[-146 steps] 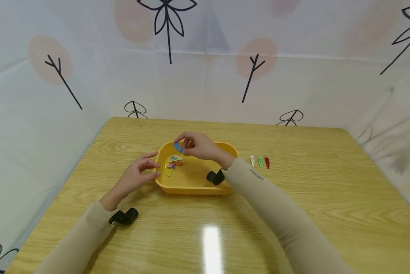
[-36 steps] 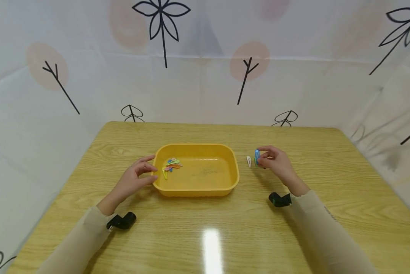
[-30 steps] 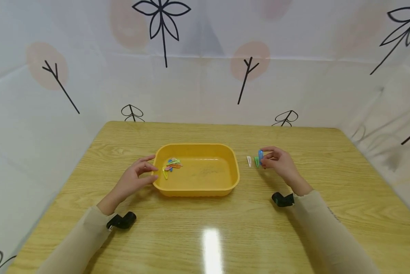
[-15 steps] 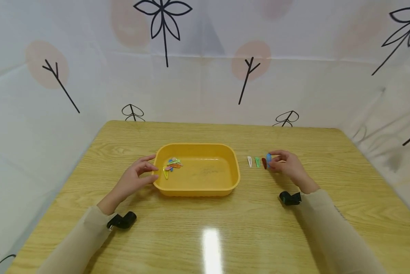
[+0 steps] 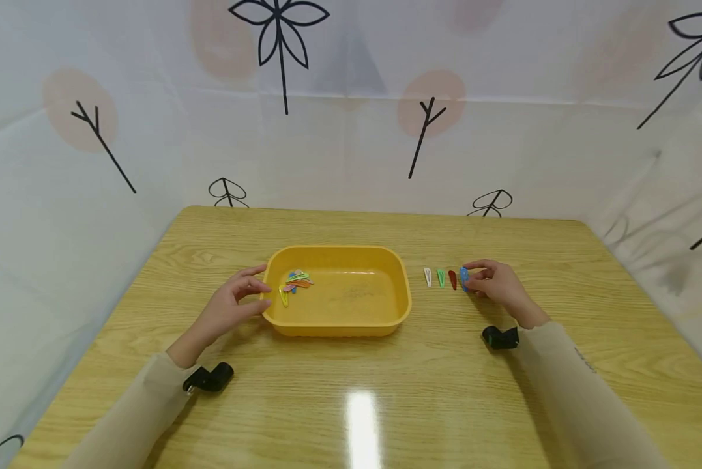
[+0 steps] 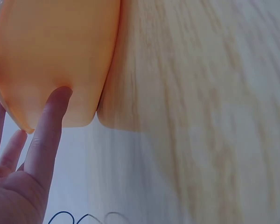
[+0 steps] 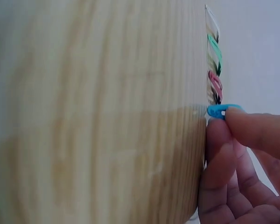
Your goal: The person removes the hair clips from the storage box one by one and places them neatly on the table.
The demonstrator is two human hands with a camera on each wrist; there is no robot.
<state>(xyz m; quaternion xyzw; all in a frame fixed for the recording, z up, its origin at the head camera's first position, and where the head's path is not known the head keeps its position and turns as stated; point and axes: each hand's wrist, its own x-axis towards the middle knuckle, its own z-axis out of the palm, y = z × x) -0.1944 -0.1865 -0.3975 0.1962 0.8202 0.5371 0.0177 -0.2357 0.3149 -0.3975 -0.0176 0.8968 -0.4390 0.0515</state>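
My right hand (image 5: 500,286) pinches a blue hair clip (image 5: 464,278) between thumb and fingers at the right end of a short row. In the right wrist view the blue hair clip (image 7: 218,110) is right at the tabletop. To its left lie a dark red clip (image 5: 453,280), a green clip (image 5: 441,277) and a white clip (image 5: 427,277). My left hand (image 5: 230,306) touches the left side of a yellow tray (image 5: 336,324). The left wrist view has its thumb (image 6: 51,121) extended against the tray's outer wall.
Inside the tray, at its left end, is a small heap of several colourful hair clips (image 5: 298,280), with a yellow clip (image 5: 283,298) beside it. Behind the wooden table (image 5: 304,397) hangs a white patterned cloth (image 5: 351,150).
My right hand has carried the blue clip out of the tray, rightward past the white, green and red clips, and down to the table. My left hand stays at the tray.
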